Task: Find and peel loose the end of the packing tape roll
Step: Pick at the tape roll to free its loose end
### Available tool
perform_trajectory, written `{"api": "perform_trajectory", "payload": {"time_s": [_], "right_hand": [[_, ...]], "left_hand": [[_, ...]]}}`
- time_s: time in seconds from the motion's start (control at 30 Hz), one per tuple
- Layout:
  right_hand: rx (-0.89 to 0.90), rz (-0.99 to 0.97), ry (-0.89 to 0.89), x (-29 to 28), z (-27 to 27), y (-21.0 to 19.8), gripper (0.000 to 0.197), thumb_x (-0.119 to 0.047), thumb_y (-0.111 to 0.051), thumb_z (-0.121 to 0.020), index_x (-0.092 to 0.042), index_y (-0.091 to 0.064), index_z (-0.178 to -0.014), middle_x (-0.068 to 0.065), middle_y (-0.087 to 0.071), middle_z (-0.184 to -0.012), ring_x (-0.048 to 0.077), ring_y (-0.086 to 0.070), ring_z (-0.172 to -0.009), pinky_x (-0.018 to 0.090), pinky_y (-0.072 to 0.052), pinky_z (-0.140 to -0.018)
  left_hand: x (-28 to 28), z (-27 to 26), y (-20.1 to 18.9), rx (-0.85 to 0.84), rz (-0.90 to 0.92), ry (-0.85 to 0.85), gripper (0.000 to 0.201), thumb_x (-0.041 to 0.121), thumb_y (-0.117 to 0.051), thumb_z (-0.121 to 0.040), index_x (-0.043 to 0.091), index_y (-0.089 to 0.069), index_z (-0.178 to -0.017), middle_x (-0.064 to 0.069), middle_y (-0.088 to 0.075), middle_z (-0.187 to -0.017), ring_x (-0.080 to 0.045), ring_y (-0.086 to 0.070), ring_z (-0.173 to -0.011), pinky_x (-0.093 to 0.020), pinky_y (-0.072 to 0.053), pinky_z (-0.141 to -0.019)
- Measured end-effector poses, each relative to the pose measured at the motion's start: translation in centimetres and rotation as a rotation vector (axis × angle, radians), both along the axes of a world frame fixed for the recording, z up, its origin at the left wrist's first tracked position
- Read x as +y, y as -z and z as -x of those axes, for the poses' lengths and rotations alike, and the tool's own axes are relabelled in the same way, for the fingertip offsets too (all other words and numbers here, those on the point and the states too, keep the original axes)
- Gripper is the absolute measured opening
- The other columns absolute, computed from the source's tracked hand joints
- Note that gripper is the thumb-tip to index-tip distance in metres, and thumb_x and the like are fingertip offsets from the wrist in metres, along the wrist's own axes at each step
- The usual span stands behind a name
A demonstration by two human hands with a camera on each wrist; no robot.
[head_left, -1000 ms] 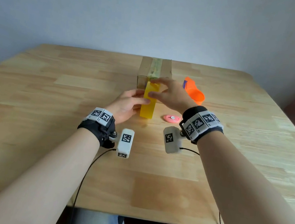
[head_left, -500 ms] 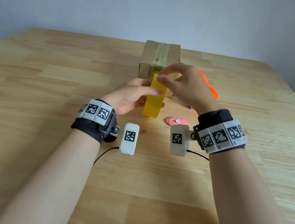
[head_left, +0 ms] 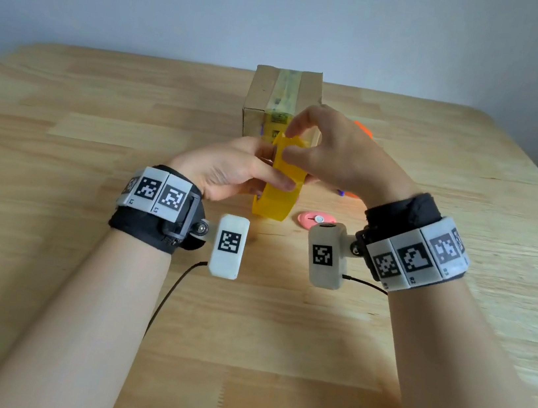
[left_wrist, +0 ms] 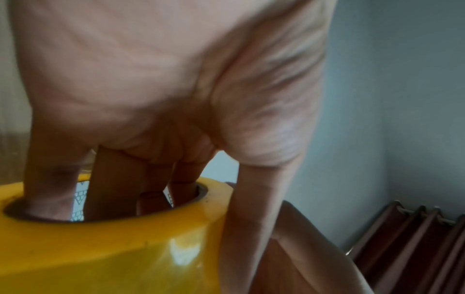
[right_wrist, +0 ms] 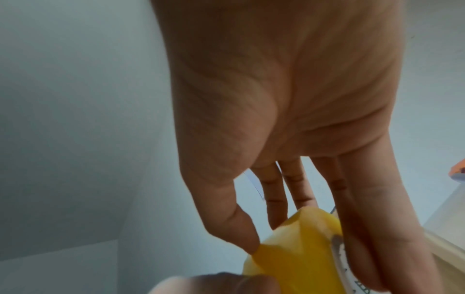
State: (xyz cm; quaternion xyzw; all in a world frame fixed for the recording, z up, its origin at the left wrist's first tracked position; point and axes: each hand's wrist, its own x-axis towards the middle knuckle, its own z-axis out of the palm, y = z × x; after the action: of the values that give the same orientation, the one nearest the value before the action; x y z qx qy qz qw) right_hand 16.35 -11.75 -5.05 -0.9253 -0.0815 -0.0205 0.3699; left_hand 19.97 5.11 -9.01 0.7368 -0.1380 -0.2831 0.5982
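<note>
Over on the left, the left hand (head_left: pixel 230 170) has the glossy yellow roll of packing tape (head_left: pixel 280 184) on edge, up off the light wooden table (head_left: pixel 48 242). The left wrist view shows it clearly: the fingers (left_wrist: pixel 113 189) go down through the roll's core hole while the thumb (left_wrist: pixel 251 218) runs along the outer yellow wall, so this hand grasps the roll through its centre.

At the middle, the roll sits between the two hands, in front of a brown cardboard box (head_left: pixel 260 106) sealed with a strip of tape along its top. The box stands on the table just behind the roll.

Now the right hand (head_left: pixel 343 159), arched over the top of the roll. From the head camera its forefinger tip touches the upper rim and its thumb presses the near face of the yellow band. The right wrist view agrees: the thumb (right_wrist: pixel 239 228) lands on the yellow surface, the long fingers (right_wrist: pixel 365 238) reach past the far side by the core. It is a fingertip pinch on the roll; whether any tape end has lifted, I cannot tell.

Lower right of the roll, a small pink round object (head_left: pixel 314 218) lies flat on the table. Behind the right hand, an orange plastic item (head_left: pixel 364 130) peeks out, mostly hidden.
</note>
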Motion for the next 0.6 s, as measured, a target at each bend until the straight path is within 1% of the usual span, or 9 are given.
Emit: {"api": "perform_trajectory", "payload": {"time_s": [0.1,0.2,0.27,0.33,0.4,0.43,0.5,0.57,0.6], "right_hand": [[-0.018,0.048,0.006,-0.1,0.3,-0.3,0.02,-0.027,-0.069,-0.089,-0.02,-0.066,-0.109,-0.008,-0.061,-0.099,0.019,-0.076,-0.07,0.013,-0.04,-0.036],[-0.055,0.084,0.011,0.0,0.6,-0.5,0.013,-0.026,-0.068,-0.089,-0.021,-0.068,-0.101,-0.01,-0.061,-0.096,0.019,-0.075,-0.067,0.013,-0.04,-0.035],[-0.093,0.103,0.0,0.2,0.6,-0.5,0.007,-0.026,-0.067,-0.089,-0.023,-0.069,-0.094,-0.007,-0.064,-0.101,0.01,-0.069,-0.064,0.017,-0.042,-0.042],[-0.113,0.125,-0.008,0.1,0.6,-0.4,0.004,-0.026,-0.067,-0.089,-0.024,-0.069,-0.091,-0.009,-0.064,-0.097,-0.004,-0.056,-0.064,0.016,-0.037,-0.05],[-0.085,0.122,0.009,-0.3,0.4,-0.3,0.012,-0.028,-0.068,-0.09,-0.025,-0.069,-0.102,-0.014,-0.061,-0.089,-0.006,-0.049,-0.063,0.011,-0.034,-0.048],[-0.058,0.121,0.015,-0.6,0.4,-0.3,0.023,-0.031,-0.069,-0.091,-0.024,-0.069,-0.113,-0.013,-0.063,-0.094,-0.006,-0.048,-0.062,0.008,-0.034,-0.046],[-0.033,0.146,0.005,-1.0,0.4,-0.3,0.045,-0.038,-0.07,-0.092,-0.023,-0.066,-0.134,-0.01,-0.066,-0.122,-0.006,-0.049,-0.062,0.006,-0.036,-0.045],[-0.1,0.186,0.003,-1.0,0.4,-0.4,0.042,-0.039,-0.072,-0.092,-0.026,-0.071,-0.132,-0.009,-0.067,-0.133,-0.005,-0.055,-0.07,0.005,-0.039,-0.061],[-0.136,0.191,0.011,-0.9,0.3,-0.4,0.037,-0.039,-0.073,-0.091,-0.026,-0.075,-0.127,-0.01,-0.07,-0.131,-0.003,-0.059,-0.08,0.011,-0.041,-0.071]], "left_hand": [[-0.1,0.0,-0.2,-0.003,-0.014,-0.009,0.056,0.008,-0.079,-0.068,-0.002,-0.067,-0.121,-0.027,-0.067,-0.129,-0.047,-0.062,-0.122,-0.063,-0.038,-0.113],[-0.3,0.0,-0.2,-0.012,-0.025,-0.024,0.046,0.008,-0.08,-0.067,0.004,-0.071,-0.112,-0.024,-0.072,-0.122,-0.047,-0.063,-0.121,-0.063,-0.039,-0.112],[-0.3,0.1,-0.2,-0.008,-0.023,-0.023,0.041,0.009,-0.08,-0.067,0.009,-0.072,-0.107,-0.019,-0.073,-0.116,-0.047,-0.064,-0.121,-0.063,-0.04,-0.112],[-0.2,0.1,-0.3,0.0,-0.017,-0.012,0.041,0.008,-0.079,-0.068,0.008,-0.071,-0.108,-0.016,-0.072,-0.113,-0.045,-0.064,-0.122,-0.061,-0.041,-0.112],[0.0,0.2,-0.3,0.008,-0.014,0.008,0.048,0.006,-0.077,-0.069,0.004,-0.068,-0.116,-0.014,-0.072,-0.111,-0.044,-0.064,-0.122,-0.058,-0.042,-0.112],[0.0,0.3,-0.2,0.012,-0.015,0.019,0.051,0.004,-0.077,-0.07,0.003,-0.066,-0.12,-0.015,-0.072,-0.112,-0.043,-0.064,-0.122,-0.057,-0.043,-0.112],[0.0,0.2,-0.2,0.019,-0.015,0.031,0.054,0.001,-0.077,-0.074,0.001,-0.063,-0.126,-0.017,-0.071,-0.115,-0.042,-0.064,-0.123,-0.057,-0.043,-0.112],[0.0,0.2,-0.1,0.023,-0.006,0.01,0.054,0.001,-0.078,-0.073,-0.001,-0.063,-0.125,-0.018,-0.07,-0.114,-0.044,-0.063,-0.123,-0.059,-0.043,-0.112],[-0.1,0.1,-0.1,0.024,0.0,-0.002,0.053,0.004,-0.079,-0.071,0.001,-0.065,-0.121,-0.016,-0.071,-0.111,-0.046,-0.063,-0.123,-0.06,-0.043,-0.112]]}}
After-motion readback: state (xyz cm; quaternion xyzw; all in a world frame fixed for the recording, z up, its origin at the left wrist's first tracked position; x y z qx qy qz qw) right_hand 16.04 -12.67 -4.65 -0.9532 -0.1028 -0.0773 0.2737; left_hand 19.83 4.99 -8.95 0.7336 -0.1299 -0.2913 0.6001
